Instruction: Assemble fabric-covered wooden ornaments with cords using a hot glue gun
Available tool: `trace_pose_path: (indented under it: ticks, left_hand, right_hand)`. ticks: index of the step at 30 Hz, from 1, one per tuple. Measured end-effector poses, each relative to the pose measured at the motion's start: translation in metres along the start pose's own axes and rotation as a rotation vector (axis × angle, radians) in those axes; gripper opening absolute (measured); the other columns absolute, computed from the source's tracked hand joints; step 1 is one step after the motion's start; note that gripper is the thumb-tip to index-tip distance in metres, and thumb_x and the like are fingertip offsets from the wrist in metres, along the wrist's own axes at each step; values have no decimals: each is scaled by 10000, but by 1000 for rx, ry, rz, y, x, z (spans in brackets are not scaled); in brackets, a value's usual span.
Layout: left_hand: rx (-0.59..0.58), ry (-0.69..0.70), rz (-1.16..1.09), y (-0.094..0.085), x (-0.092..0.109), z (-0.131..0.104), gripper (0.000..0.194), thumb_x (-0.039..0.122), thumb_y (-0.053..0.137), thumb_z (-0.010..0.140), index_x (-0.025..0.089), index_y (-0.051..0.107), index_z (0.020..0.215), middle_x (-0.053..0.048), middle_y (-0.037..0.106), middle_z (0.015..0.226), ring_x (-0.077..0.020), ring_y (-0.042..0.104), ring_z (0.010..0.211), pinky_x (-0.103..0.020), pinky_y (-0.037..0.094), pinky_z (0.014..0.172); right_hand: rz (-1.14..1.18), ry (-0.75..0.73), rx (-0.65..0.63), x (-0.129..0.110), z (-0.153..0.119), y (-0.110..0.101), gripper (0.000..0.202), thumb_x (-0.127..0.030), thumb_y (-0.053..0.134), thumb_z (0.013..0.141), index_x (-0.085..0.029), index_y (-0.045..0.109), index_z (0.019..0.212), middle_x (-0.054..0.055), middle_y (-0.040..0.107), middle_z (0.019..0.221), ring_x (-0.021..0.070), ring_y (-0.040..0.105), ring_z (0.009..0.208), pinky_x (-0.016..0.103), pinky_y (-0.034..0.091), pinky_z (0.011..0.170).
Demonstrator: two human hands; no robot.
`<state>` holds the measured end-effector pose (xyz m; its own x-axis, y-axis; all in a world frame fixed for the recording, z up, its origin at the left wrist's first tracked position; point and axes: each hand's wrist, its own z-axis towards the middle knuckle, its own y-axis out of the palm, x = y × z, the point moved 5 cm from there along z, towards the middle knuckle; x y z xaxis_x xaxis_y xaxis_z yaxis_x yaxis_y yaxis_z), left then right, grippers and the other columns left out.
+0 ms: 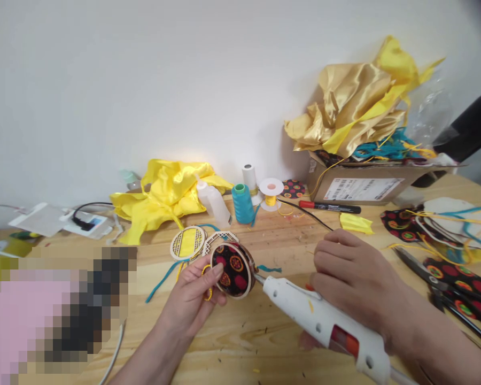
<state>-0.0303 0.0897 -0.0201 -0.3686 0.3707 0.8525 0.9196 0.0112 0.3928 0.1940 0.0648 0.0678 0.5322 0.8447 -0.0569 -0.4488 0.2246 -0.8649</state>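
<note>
My left hand (pixel 196 291) pinches a small round hoop (pixel 234 270) covered in dark cloth with red and orange circles, a pale rim around it. A yellow cord hangs by its fingers. My right hand (pixel 344 272) is wrapped round a white hot glue gun (pixel 316 321). Its nozzle points left and meets, or nearly meets, the hoop's right edge. Just behind the hoop lie a lattice-cut wooden ring (pixel 221 239) and a second ring (pixel 187 243) with yellow cloth behind it, teal cord beside them.
Along the wall stand a crumpled yellow cloth (pixel 164 195), a white squeeze bottle (pixel 215 203), a teal thread cone (pixel 243 204) and a yellow thread spool (pixel 271 193). At right are a cardboard box (pixel 353 182) heaped with fabric, a marker (pixel 331 207) and black-handled scissors (pixel 436 283).
</note>
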Motion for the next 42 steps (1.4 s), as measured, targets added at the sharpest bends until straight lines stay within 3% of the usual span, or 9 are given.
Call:
trace_pose_path:
  ticks: [6, 10, 14, 19, 23, 26, 32, 38, 42]
  left_hand:
    - [-6, -2, 1, 0, -1, 0, 219, 224, 782, 665, 137, 698, 847, -31, 716, 654, -101, 627, 470, -127, 448, 384]
    - [-2, 1, -8, 0, -1, 0, 220, 216, 780, 664, 134, 698, 851, -33, 718, 662, -104, 627, 471, -139, 458, 394]
    - [-3, -5, -13, 0, -1, 0, 228, 210, 781, 662, 131, 701, 860, -31, 710, 644, -106, 625, 473, -129, 435, 370]
    - [-25, -19, -27, 2, -2, 0, 204, 208, 779, 670, 144, 704, 848, -19, 711, 650, -100, 628, 481, -130, 457, 390]
    - [-27, -21, -23, 4, -4, -1, 196, 218, 791, 657, 139, 704, 815, -7, 696, 613, -92, 609, 461, -132, 460, 381]
    - [-40, -18, -22, 5, -4, -3, 194, 238, 797, 649, 133, 703, 783, -11, 686, 583, -95, 601, 443, -131, 447, 353]
    - [-46, -3, -35, 5, -1, -5, 235, 252, 801, 644, 130, 714, 825, -30, 710, 622, -99, 604, 441, -137, 457, 350]
    - [-21, -3, -54, 4, -1, -3, 242, 267, 813, 628, 132, 713, 802, -28, 700, 614, -97, 603, 463, -136, 458, 363]
    - [-30, -1, -38, 5, -1, -2, 247, 269, 805, 641, 132, 714, 825, -25, 701, 626, -93, 599, 465, -130, 451, 354]
  right_hand:
    - [125, -30, 7, 3, -1, 3, 393, -548, 455, 823, -208, 462, 626, -24, 419, 592, 143, 339, 573, 338, 275, 627]
    - [274, 21, -24, 5, -3, 6, 454, -598, 461, 819, -197, 467, 605, -31, 402, 607, 130, 347, 581, 319, 287, 615]
    - [404, 88, 41, 3, 4, -4, 543, -666, 424, 817, -182, 488, 578, -29, 393, 569, 123, 348, 555, 306, 304, 580]
    - [668, 271, 142, 7, 11, -15, 608, -704, 337, 837, -185, 423, 532, -7, 418, 530, 119, 393, 514, 273, 296, 482]
    - [927, 497, 250, 24, -3, 2, 534, -687, 454, 798, -189, 504, 614, -2, 478, 551, 125, 427, 482, 258, 327, 423]
    - [1091, 635, 175, 38, -5, 19, 524, -666, 441, 818, -176, 575, 688, 25, 548, 600, 162, 518, 548, 283, 412, 473]
    - [1181, 653, 140, 46, 16, 17, 508, -655, 495, 789, -166, 596, 695, 56, 606, 687, 190, 572, 661, 340, 479, 628]
    - [1182, 745, 73, 38, 0, 33, 478, -636, 596, 721, -159, 629, 745, 36, 569, 636, 162, 522, 592, 253, 388, 463]
    - [1277, 736, 42, 32, -4, 37, 461, -616, 622, 700, -156, 615, 672, -11, 469, 546, 86, 375, 442, 207, 252, 369]
